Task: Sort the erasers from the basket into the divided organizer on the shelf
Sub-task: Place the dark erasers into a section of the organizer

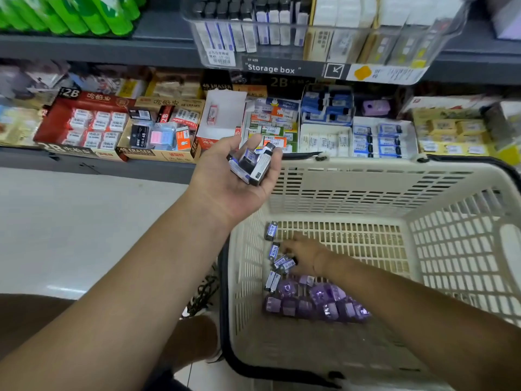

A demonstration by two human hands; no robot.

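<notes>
My left hand (235,176) is palm up over the basket's far left corner and holds a small bunch of black erasers with white-and-blue sleeves (251,165), fingers curled round them. My right hand (303,256) reaches down into the cream plastic basket (366,179), its fingers on the loose erasers of the same kind (283,263) lying along the left wall; whether it grips one is hidden. A heap of purple-wrapped erasers (313,301) lies at the basket's near bottom. The clear divided organizer (282,29) stands on the upper shelf, holding rows of upright erasers.
The lower shelf holds open cartons of erasers: a red 2B box (84,122), a 4B box (160,136), a white box (222,117) and blue-and-white packs (375,139). Green packs (84,12) sit upper left. The pale floor (70,221) lies left of the basket.
</notes>
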